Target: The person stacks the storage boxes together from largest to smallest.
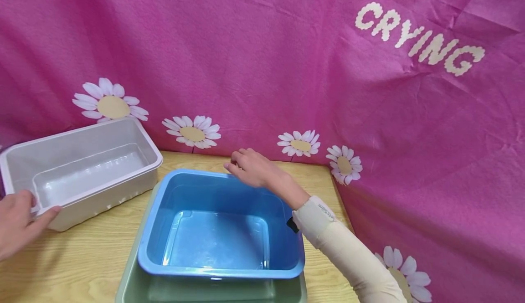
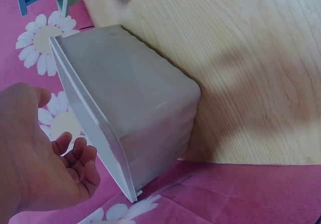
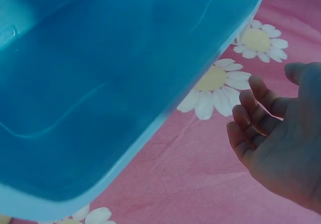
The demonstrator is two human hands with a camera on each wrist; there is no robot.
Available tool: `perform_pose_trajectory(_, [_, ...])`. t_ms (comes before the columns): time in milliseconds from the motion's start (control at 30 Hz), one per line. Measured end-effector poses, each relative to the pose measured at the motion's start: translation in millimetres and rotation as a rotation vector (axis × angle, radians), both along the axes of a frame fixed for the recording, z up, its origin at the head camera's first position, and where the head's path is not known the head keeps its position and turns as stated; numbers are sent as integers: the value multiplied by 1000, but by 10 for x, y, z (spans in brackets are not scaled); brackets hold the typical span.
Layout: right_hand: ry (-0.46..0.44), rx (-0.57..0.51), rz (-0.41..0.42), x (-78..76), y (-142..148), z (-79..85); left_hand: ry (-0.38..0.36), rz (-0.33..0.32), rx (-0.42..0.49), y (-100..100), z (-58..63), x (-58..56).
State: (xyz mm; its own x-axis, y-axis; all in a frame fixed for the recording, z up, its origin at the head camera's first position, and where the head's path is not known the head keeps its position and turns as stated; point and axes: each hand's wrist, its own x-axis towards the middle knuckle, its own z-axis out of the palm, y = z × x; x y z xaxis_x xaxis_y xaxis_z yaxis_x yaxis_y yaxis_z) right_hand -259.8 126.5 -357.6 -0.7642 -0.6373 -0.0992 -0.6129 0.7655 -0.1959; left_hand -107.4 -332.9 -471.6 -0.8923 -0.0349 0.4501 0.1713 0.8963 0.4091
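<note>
A grey plastic bin point(image 1: 123, 189) stands at the left of the table. My left hand point(image 1: 18, 223) hovers by its near left corner, thumb stretched out and fingers bent; the left wrist view shows the hand point(image 2: 40, 158) beside the bin's rim with nothing in its grasp. In the middle, a blue plastic bin point(image 1: 221, 272) sits nested inside a green one point(image 1: 131, 275). Over the blue bin's far rim is my right hand point(image 1: 254, 168), its fingers loosely curled. Seen from the right wrist, that hand point(image 3: 286, 143) is apart from the blue rim and holds nothing.
Pale wood table point(image 1: 82, 266) lies under the bins. A pink cloth point(image 1: 254, 66) with daisies and the word "CRYING" hangs along the back and right side. On the right forearm is a cream sleeve point(image 1: 357, 257).
</note>
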Motion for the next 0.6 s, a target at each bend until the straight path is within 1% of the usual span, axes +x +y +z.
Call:
perform_pose_trajectory(100, [-4,11,0,-55,-42,-22,24,11,20,2,-13,2])
perform_pose_trajectory(200, [-5,22,6,-96,-92,-37,49,30,30,21,1,15])
perform_pose_trajectory(300, [-12,30,14,-123,-161,-39,42,61,44,21,4,23])
perform_pose_trajectory(367, [-17,39,12,-144,-219,-47,50,72,70,11,-11,23])
perform_pose_trajectory(433, [-19,50,7,-165,-283,-55,65,82,92,25,0,28])
perform_pose_trajectory(600, [-17,71,-12,-199,-442,-62,150,55,174,108,75,36])
